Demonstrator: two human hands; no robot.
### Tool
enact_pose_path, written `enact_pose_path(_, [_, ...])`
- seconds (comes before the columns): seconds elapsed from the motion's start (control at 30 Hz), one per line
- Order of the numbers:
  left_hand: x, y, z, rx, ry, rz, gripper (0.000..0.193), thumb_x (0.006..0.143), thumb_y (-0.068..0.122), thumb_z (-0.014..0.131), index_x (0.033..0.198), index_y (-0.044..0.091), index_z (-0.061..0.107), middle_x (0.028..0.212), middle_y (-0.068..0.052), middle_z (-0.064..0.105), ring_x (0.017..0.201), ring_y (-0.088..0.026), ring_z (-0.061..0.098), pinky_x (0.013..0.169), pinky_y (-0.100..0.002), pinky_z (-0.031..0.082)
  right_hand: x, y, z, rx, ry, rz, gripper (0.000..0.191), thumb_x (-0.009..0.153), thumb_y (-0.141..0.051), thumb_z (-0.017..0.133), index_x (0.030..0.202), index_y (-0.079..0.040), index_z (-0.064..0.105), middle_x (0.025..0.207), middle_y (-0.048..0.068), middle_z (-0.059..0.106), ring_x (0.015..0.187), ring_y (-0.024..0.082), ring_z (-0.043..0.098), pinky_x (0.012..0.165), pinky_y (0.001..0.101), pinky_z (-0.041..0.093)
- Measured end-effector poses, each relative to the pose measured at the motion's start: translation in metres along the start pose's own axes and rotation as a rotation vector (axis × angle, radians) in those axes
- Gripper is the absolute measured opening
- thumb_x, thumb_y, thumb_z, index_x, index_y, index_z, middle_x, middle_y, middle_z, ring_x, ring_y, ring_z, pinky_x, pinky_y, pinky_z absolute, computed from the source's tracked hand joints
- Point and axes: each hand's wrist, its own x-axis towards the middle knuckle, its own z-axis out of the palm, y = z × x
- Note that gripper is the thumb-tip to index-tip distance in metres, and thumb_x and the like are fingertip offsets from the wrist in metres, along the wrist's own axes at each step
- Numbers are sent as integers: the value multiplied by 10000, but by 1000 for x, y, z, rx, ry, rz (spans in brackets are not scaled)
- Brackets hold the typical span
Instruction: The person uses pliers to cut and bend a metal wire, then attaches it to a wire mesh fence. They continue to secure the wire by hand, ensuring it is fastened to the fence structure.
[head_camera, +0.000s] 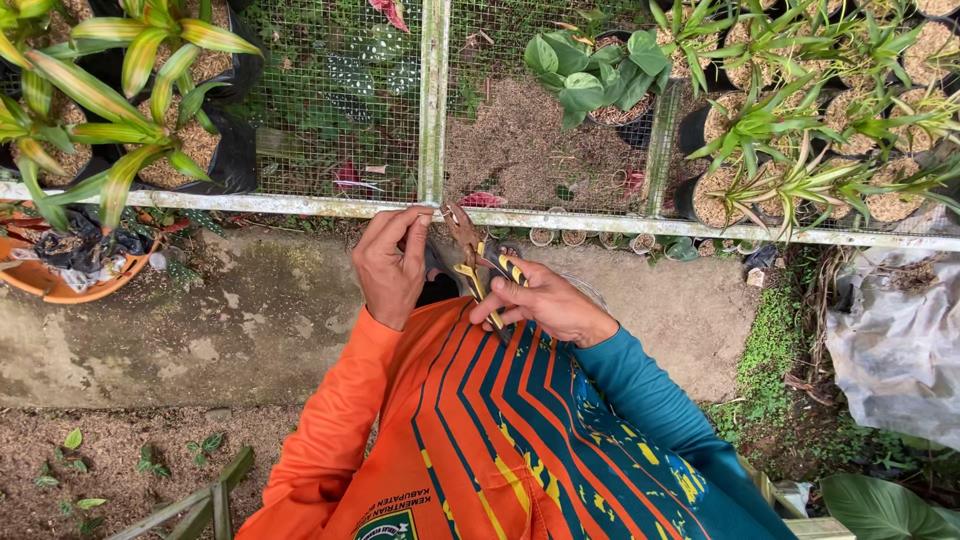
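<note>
Pruning shears gripped by closed right hand at chest, blades up near mesh bench rail. Small unclear item pinched by left hand. Blades best kept clear of fingers.

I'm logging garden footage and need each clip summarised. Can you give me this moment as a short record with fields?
setting: outdoor plant nursery, concrete ground beside a white-framed wire-mesh bench
left hand: left hand raised at the bench rail, fingers pinched by the shear tips
right hand: right hand gripping rusty pruning shears with yellow-and-black handles
shear blades: pointing up toward the rail; open or closed cannot be told
nearby: striped yellow-green leafy plants in black bags; orange plastic pot on the left
clothing: orange and teal long-sleeved shirt
</note>
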Motion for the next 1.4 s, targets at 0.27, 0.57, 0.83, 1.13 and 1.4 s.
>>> enact_pose_path(0.27, [-2,-29,-6,148,-48,9,71,997,62,703,1044,24,741,865,-85,648,698,-177,620,624,-320,501,51,11,-9,-856,547,-33,482,1007,-346,636,1448,-161,577,909,194,723,854,307,723,761,433,559])
enact_pose_path(0.57, [-53,-79,-22,-89,-159,-419,103,1027,116,636,1027,29,692,922,-61,720,795,-118,713,637,-256,572,124,20,-56,-1660,863,-222,610,932,-333,674,1494,-164,510,1130,226,681,1107,401,576,943,549,425])
enact_pose_path(0.83, [-43,-97,-45,-375,-144,-722,139,1031,126,605,1061,0,655,933,-97,775,770,-112,734,591,-241,556,151,16,-67,-1826,796,-315,647,996,-279,675,1612,-255,482,1158,216,621,1168,411,525,1056,595,357])
enact_pose_path(1.13, [-30,-97,-44,-295,-267,-661,185,1039,137,610,1097,-16,696,938,-84,777,788,-100,728,627,-244,567,154,8,-62,-1825,889,-196,631,974,-263,685,1572,-318,490,1328,243,557,1378,483,424,1187,688,231])
enact_pose_path(1.4, [-22,-93,-10,-187,-394,-490,207,1042,155,624,1127,11,744,932,-38,764,812,-76,704,686,-233,563,109,-34,-89,-628,1335,-676,88,974,-139,740,1009,-63,765,1025,96,738,930,195,744,844,339,591])
